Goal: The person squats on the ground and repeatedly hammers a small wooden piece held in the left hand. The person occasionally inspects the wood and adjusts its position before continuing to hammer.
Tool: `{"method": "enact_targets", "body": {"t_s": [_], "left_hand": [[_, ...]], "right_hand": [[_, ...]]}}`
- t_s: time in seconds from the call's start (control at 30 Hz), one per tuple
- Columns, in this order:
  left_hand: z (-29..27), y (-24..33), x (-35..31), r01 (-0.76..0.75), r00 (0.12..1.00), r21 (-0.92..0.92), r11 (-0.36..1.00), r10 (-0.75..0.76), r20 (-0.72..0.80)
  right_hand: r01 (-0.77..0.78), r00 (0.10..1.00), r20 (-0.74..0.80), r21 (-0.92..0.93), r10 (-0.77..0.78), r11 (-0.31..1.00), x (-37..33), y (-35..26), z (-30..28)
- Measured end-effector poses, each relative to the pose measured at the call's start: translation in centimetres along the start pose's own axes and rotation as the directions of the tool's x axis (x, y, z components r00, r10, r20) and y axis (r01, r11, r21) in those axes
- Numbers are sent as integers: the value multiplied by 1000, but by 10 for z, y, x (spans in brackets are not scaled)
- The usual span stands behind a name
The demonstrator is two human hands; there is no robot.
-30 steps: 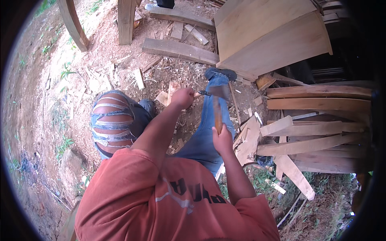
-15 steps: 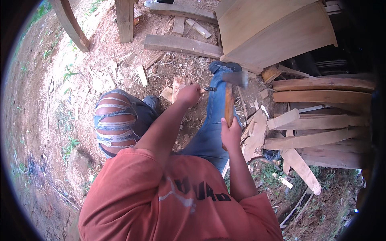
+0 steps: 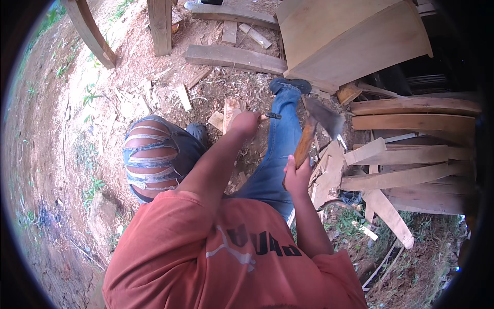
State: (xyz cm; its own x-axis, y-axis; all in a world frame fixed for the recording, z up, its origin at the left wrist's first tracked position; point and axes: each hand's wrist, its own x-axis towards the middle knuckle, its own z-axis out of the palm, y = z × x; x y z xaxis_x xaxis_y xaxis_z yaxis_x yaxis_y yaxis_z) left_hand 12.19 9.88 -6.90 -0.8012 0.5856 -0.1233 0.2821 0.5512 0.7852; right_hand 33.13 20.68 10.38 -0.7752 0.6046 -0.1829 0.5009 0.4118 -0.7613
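My left hand (image 3: 245, 124) is closed around the light wooden handle of a small hammer (image 3: 272, 116), whose dark metal head sticks out to the right, over the jeans of my right leg. Most of its handle is hidden in the fist. Just beyond that hand a pale wood block (image 3: 233, 107) lies on the ground. My right hand (image 3: 298, 176) grips the lower part of an axe (image 3: 305, 141) by its wooden handle. The axe is raised and leans to the right, its broad metal head slightly blurred, with nothing touching the blade.
Curved wooden planks (image 3: 417, 123) are stacked at the right, with offcuts (image 3: 329, 167) beside my leg. A large pale wooden panel piece (image 3: 355, 46) stands at the far right. A thick beam (image 3: 234, 57) lies ahead, and upright posts (image 3: 160, 28) rise at the far left. Wood chips litter the soil.
The axe head has swung to the right and slightly down, tilting its handle rightward. My left hand with the small hammer has shifted a little right, and the hammer's head has turned slightly.
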Motion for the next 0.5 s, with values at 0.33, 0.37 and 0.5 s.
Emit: {"method": "enact_targets", "body": {"t_s": [0.33, 0.37, 0.5], "left_hand": [[-3, -11, 5, 48, 998, 19, 999, -49, 44], [-4, 1, 2, 55, 996, 23, 998, -57, 69], [-6, 1, 1, 50, 998, 45, 998, -51, 28]], "right_hand": [[93, 996, 7, -285, -94, 954, 18, -9, -11], [93, 996, 33, -389, -87, 917, 13, 5, -11], [75, 989, 149, -540, 8, 838, 21, 20, -14]]}}
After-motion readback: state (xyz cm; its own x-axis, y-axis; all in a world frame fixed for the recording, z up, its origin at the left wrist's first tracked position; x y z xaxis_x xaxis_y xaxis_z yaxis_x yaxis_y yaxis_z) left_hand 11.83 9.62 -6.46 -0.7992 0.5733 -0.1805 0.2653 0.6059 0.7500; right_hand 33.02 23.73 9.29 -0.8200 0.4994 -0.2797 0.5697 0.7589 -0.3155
